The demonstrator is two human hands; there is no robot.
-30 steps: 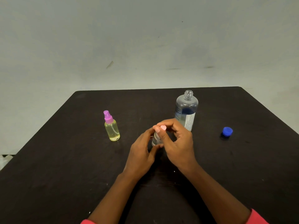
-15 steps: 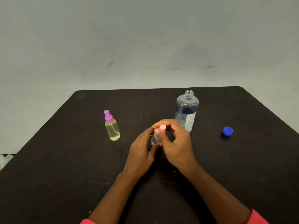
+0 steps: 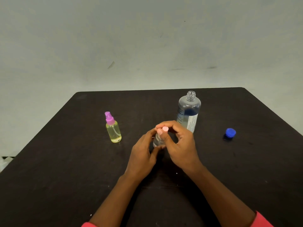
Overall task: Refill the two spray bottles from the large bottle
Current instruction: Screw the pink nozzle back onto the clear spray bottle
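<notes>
- Two hands meet at the middle of the desk (image 3: 65,161), in nearly the same pose as half a second ago; only the right thumb has turned a little around the pink top.
- The small spray bottle (image 3: 157,142) has not changed its place; it stands upright between both hands, about halfway between the near edge and the far edge.
- The left hand (image 3: 142,154) grips the clear body of this bottle: the thumb lies across the lower front, and the other fingers curl behind it.
- The right hand (image 3: 180,148) pinches the pink top (image 3: 165,128) from above, thumb in front and forefinger arched over; the top shows between the two fingertips.
- The large bottle (image 3: 188,110) stands uncapped just behind the right hand, toward the far edge, as before.
- Its blue cap (image 3: 230,133) lies apart, nearer the right edge, unmoved.
- The yellow spray bottle (image 3: 114,131), with its purple top on, stands upright toward the left edge, well apart from the hands.
</notes>
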